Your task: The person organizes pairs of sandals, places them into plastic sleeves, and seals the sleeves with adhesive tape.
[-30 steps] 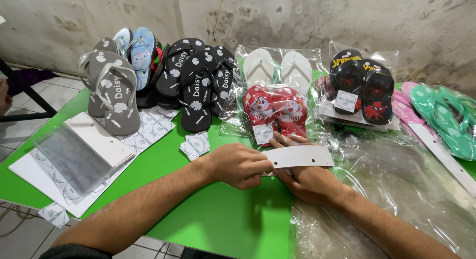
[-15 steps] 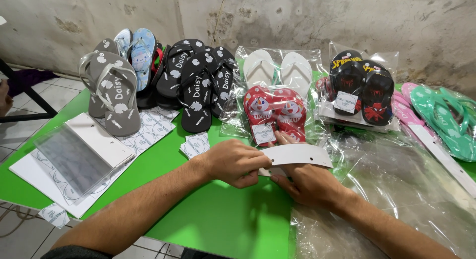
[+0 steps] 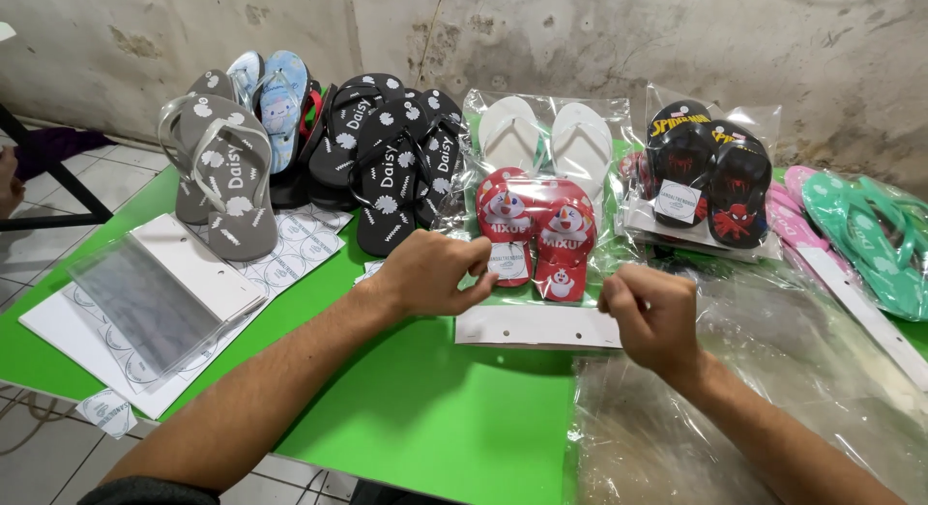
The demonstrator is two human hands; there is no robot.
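Here a bright green table (image 3: 435, 418) stands against a stained, grey plaster wall (image 3: 580, 31), with pale floor tiles (image 3: 48, 244) showing at its left edge. A white card strip (image 3: 537, 325) with small punched holes lies flat on the green surface between the two hands. The left hand (image 3: 432, 273) is curled, its fingertips pinching at the small white label on a clear bag holding one pair of red cartoon flip-flops (image 3: 536, 230), which sits just behind the strip. The right hand (image 3: 652, 317) is closed into a loose fist at the strip's right end; whether it actually grips the card or the plastic there is hard to tell. Behind, in a row along the wall, lie a grey pair (image 3: 222, 167), a pale blue pair (image 3: 271, 94), what looks like three black pairs with white flower prints (image 3: 387, 152), one bagged white pair (image 3: 546, 138), one bagged black pair with red web figures (image 3: 706, 176) bearing a square white label, and pink and teal pairs (image 3: 860, 225) at the far right. A stack of clear bags with white header cards (image 3: 159, 292) rests on sheets of round stickers (image 3: 290, 263) at the left, and loose clear plastic bags (image 3: 773, 399) cover the table's right side.
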